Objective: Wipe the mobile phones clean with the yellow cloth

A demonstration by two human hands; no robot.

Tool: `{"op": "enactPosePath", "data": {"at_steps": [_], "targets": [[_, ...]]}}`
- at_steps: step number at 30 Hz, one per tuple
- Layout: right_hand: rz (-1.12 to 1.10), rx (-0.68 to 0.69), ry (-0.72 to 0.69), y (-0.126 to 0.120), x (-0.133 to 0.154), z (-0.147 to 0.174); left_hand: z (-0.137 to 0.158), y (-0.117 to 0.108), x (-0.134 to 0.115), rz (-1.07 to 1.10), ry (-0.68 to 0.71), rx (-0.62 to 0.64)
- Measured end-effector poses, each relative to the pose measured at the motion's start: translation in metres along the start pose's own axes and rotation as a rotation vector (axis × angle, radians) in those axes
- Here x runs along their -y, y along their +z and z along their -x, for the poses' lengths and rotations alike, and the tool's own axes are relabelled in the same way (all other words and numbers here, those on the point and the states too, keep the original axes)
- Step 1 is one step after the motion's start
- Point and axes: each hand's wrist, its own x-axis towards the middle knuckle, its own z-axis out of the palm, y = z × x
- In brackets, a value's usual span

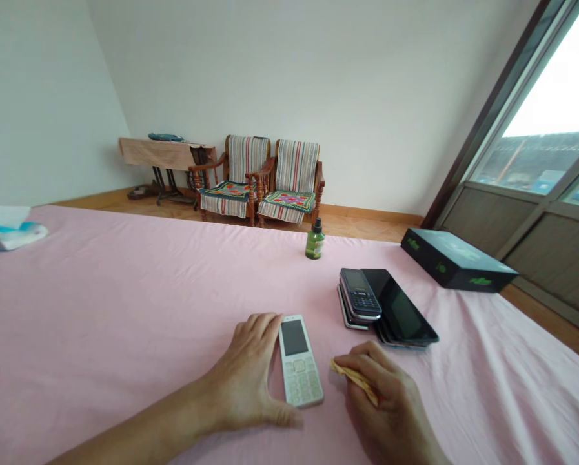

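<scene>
A white keypad phone (299, 361) lies face up on the pink sheet (139, 310). My left hand (250, 374) is stretched along the phone's left side, its fingertips at the upper left edge. The left thumb, slightly blurred, is spread away from the fingers, close to the phone's bottom edge. To the right of the phone, my right hand (390, 400) is closed around a folded yellow cloth (354, 378), which pokes out between thumb and fingers. The cloth is apart from the phone.
Beyond my right hand, a dark keypad phone (361, 294) tops a small stack beside a stack with a black tablet (398, 307). A green bottle (315, 240) stands farther back. A black box (456, 259) sits at right, a tissue pack (8, 237) at far left.
</scene>
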Motion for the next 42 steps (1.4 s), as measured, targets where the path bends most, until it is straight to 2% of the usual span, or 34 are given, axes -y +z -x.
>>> {"op": "enactPosePath", "data": {"at_steps": [7, 13, 20, 26, 35, 42], "targets": [[0.018, 0.013, -0.013, 0.0, -0.004, 0.001, -0.001, -0.001, -0.005, 0.036, 0.096, 0.062], [-0.026, 0.014, 0.028, 0.005, -0.003, 0.001, -0.004, -0.004, -0.006, 0.004, 0.061, 0.086], [0.074, 0.065, 0.007, 0.003, 0.013, -0.03, -0.005, 0.003, 0.002, 0.011, 0.107, 0.051], [0.145, 0.137, -0.046, 0.016, 0.007, -0.056, -0.006, 0.001, 0.001, 0.009, 0.118, 0.054], [0.248, 0.26, -0.05, 0.03, 0.011, -0.059, -0.005, -0.004, -0.005, 0.049, 0.135, 0.065], [0.197, 0.262, -0.083, 0.041, 0.021, -0.063, -0.006, -0.002, -0.004, 0.056, 0.153, 0.035]]}}
